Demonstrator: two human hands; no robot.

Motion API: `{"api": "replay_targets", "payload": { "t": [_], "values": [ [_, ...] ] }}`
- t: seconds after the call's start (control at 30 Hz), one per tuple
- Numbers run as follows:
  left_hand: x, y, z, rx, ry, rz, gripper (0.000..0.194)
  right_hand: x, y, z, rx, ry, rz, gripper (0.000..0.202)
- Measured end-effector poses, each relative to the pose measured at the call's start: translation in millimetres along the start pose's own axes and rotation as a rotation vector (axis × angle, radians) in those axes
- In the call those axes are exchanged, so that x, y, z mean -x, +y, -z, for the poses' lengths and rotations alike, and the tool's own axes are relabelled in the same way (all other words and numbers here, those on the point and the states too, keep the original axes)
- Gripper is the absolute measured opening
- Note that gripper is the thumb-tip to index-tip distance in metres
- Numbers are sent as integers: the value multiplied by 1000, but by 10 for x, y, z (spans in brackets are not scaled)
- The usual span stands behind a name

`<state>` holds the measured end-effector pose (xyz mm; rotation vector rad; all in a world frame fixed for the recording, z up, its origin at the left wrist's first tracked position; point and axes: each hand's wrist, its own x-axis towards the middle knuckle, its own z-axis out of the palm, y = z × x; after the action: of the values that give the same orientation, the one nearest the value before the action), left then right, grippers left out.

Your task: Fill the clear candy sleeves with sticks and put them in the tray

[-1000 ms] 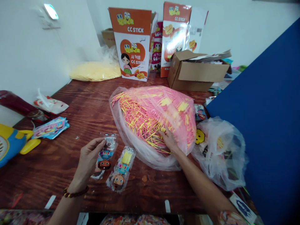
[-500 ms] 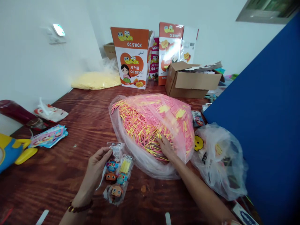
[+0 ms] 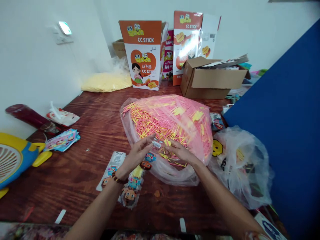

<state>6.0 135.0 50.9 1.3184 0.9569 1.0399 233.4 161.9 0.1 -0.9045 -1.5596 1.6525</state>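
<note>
My left hand point(image 3: 138, 154) is closed on a small clear printed packet point(image 3: 147, 163), its top end near the right hand. My right hand point(image 3: 180, 152) pinches a few short yellow sticks point(image 3: 167, 142) close to that packet end. Both hands are over the front of a large clear plastic bag point(image 3: 172, 175), which lies open and full of thin pink and yellow sticks point(image 3: 146, 123). Below my left wrist lies a packet with yellow sticks inside point(image 3: 130, 193). Beside it is a flat printed packet point(image 3: 110, 171), partly covered by the left forearm.
Orange-and-white cartons point(image 3: 142, 55) and an open brown box point(image 3: 217, 81) stand at the back. A tied-looking white plastic bag point(image 3: 246, 170) sits at right by a blue panel point(image 3: 287, 110). At left are blue packets point(image 3: 62, 140), wipes point(image 3: 63, 117) and a yellow-blue fan point(image 3: 15, 156).
My left hand has moved right and up from the packets on the table, bringing one to the bag. My right hand has come up out of the sticks with a few yellow ones.
</note>
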Motion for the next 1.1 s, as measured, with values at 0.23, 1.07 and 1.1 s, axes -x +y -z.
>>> {"api": "replay_targets", "payload": {
  "t": [0.23, 1.07, 1.1],
  "values": [
    [-316, -167, -276, -139, -203, -84, 24, 30, 80, -37, 162, -22, -43, 32],
    [453, -270, -26, 103, 295, 266, 33, -75, 366, 192, 642, 288, 38, 16],
    [462, -293, -12, 87, 295, 267, 34, -96, 359, 171, 802, 201, 47, 12]
  ]
}}
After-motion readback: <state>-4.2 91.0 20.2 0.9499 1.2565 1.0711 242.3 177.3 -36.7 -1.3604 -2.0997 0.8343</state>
